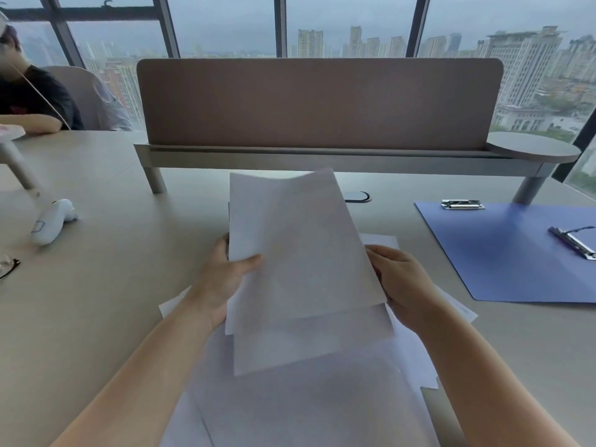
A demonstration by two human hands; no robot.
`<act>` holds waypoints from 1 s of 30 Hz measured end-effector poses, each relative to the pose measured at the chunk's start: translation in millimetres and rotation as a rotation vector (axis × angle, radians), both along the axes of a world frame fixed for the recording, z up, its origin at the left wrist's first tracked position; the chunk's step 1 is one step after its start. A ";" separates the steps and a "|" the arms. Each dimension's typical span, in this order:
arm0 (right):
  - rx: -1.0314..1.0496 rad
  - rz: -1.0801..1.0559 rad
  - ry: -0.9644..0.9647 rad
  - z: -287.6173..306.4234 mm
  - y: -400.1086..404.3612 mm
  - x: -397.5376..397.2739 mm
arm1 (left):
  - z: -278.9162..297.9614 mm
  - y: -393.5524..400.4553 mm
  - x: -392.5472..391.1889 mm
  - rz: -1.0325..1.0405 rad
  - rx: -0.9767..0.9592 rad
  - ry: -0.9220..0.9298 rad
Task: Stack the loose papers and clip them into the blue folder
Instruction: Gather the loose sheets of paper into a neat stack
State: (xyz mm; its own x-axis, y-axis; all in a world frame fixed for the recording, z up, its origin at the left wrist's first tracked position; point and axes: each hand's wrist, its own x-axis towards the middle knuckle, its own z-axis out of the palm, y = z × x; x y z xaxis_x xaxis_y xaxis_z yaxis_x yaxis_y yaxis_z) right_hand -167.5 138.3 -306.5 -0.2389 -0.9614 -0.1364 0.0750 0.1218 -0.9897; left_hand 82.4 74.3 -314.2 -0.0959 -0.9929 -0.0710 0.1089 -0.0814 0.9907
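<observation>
Both hands pinch a raised sheaf of papers [300, 253] by its side edges: left hand [222, 279], right hand [403, 282]. More sheets [306, 408] lie loose on the bench [96, 301]. Light, floppy, slippery; hold at both edges. Blue folder [509, 253] lies open to the right.

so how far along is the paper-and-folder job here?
Early. Done: the blue folder lies open on the desk at the right, nothing in it. In hand: left hand and right hand hold a few sheets by their side edges. Left: more loose papers lie spread underneath; stacking unfinished, clipping not begun.
</observation>
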 end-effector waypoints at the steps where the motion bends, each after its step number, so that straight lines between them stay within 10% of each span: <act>1: 0.026 -0.005 0.068 -1.7 -0.9 -1.0 | -0.4 -3.5 3.9 0.021 -0.037 -0.068; 6: 0.110 0.014 0.326 -10.4 -5.2 -2.6 | -1.6 -12.5 16.7 0.095 0.094 0.017; 16: 0.182 0.185 0.060 -7.9 6.1 19.7 | -1.3 -0.7 9.8 0.054 0.244 0.147; 22: 0.165 0.198 1.214 -6.0 11.9 32.9 | 0.0 -2.2 8.8 0.035 0.224 0.119; 30: 0.314 0.341 1.245 -5.2 2.7 48.1 | 0.6 2.7 -2.0 0.083 0.064 0.070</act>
